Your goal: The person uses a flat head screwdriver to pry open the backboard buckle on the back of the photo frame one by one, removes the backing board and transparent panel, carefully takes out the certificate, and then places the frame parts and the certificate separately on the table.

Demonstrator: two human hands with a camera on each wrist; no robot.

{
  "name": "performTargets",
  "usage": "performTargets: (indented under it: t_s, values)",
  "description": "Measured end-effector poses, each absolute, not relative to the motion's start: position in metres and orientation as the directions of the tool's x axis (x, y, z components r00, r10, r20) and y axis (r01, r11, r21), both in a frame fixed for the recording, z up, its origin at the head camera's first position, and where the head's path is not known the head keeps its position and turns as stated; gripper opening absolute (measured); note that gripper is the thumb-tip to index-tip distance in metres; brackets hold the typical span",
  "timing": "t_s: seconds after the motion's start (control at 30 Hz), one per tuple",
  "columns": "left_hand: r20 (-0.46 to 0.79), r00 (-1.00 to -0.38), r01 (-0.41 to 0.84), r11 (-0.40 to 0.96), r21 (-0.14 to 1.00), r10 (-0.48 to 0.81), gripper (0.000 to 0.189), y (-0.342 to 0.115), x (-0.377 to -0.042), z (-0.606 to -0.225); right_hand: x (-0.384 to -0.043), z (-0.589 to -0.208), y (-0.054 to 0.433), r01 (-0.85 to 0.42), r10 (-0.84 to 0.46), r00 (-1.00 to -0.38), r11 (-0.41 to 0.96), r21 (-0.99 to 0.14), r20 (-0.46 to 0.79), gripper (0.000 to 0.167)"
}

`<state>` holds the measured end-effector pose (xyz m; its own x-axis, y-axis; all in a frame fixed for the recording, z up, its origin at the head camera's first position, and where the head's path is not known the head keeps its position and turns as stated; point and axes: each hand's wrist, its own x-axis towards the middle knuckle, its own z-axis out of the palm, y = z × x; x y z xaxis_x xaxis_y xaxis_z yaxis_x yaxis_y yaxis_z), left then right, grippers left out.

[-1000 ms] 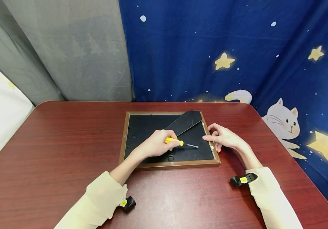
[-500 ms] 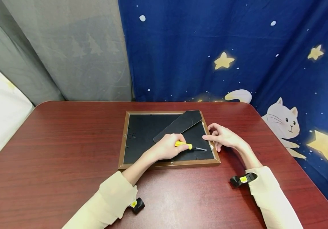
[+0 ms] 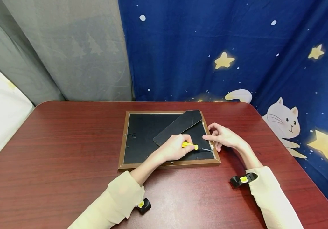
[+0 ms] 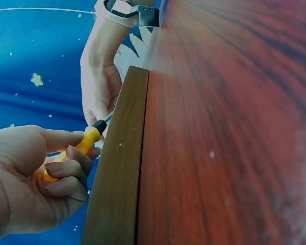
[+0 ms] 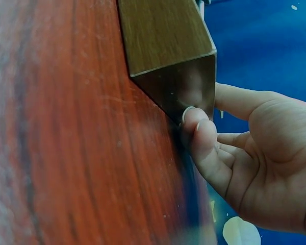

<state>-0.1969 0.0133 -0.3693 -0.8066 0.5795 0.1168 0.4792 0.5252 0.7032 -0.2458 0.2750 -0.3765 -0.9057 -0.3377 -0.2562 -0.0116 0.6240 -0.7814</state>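
At the far left, a grey curtain (image 3: 66,47) hangs behind the reddish-brown worktop (image 3: 66,143). Near the middle of the worktop lies a brown picture frame (image 3: 192,163), back side up, its black backing board (image 3: 141,127) showing. A black easel leg (image 3: 179,125) lies slantwise across the board, toward the upper right corner. The left grip (image 3: 176,148) is over the frame's lower part, fingers curled around the yellow handle of a screwdriver (image 3: 190,146); its shaft points right, the tip at the inner right edge, contact unclear. The right grip (image 3: 222,137) grasps that edge, thumb on top, fingertips against the outer side. Farthest right, a cat is printed on the blue curtain (image 3: 281,57).
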Motion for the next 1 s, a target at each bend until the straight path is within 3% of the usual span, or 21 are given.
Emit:
performTargets:
  t_s: [0.3,1.0]
  values:
    - [0.104,-0.827,0.452,0.545,0.707,0.552,0.013,0.017,-0.197,-0.365,-0.246,-0.375,0.275,-0.020,-0.336,-0.906,0.643,-0.766,-0.259,0.059]
    - [0.199,-0.809,0.471,0.408,0.782,0.552,0.016,0.033,-0.203,-0.349,-0.248,-0.377,0.276,-0.019,-0.334,-0.909,0.629,-0.777,-0.248,0.057]
